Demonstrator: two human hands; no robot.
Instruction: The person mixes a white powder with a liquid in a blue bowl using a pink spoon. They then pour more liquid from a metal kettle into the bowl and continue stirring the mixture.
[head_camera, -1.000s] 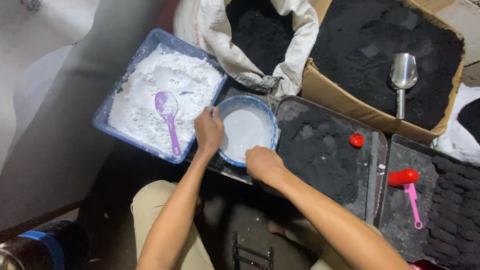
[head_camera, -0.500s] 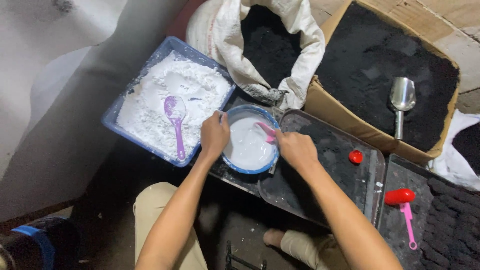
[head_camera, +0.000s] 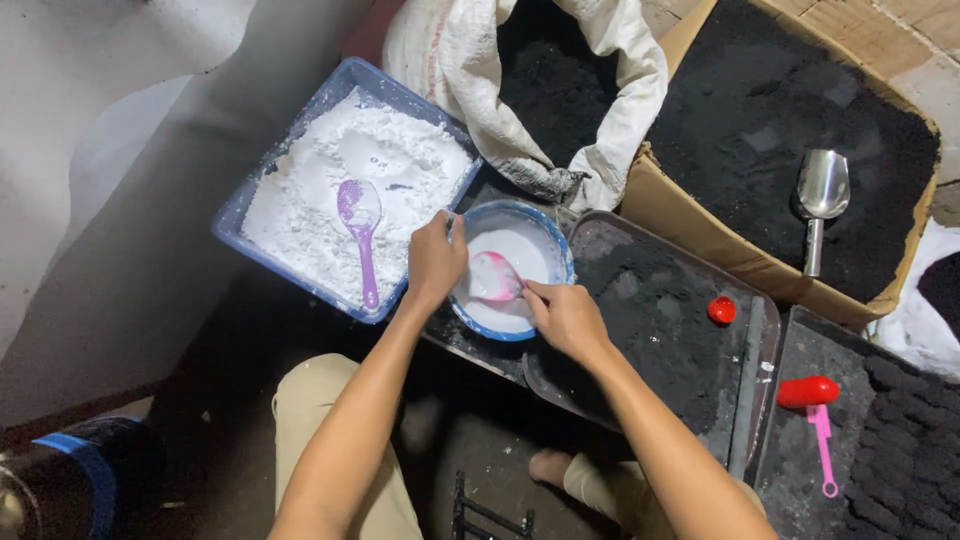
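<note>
1. Two bare hands work at a round blue-rimmed bowl (head_camera: 548, 240) of white liquid, which sits between a blue tub and a dark tray.
2. The left hand (head_camera: 434, 262) grips the bowl's left rim: the thumb hooks over the edge near the top, and the other fingers are curled close against the outer wall, so the hand is narrowly closed on the rim.
3. The right hand (head_camera: 567, 318) rests at the bowl's lower right edge, its fingers pinched tight around the handle of a pink spoon (head_camera: 492, 279).
4. The spoon's bowl lies in the white liquid, coated with it, pointing toward the left hand.
5. The blue tub (head_camera: 243, 205), just left of the bowl, is filled with white powder (head_camera: 320, 170); a purple spoon (head_camera: 360, 225) lies on the powder, handle toward the person.
6. The dark tray (head_camera: 755, 370) to the right of the bowl holds black powder, with a small red cap (head_camera: 721, 310) lying on it.
7. Behind the bowl stands an open white sack (head_camera: 450, 70) of black powder.
8. Beside the sack is a cardboard box (head_camera: 670, 205) of black powder with a metal scoop (head_camera: 821, 195) resting on top.
9. At far right, a red-headed tool with a pink handle (head_camera: 818, 420) lies on another dark tray, well apart from both hands.
</note>
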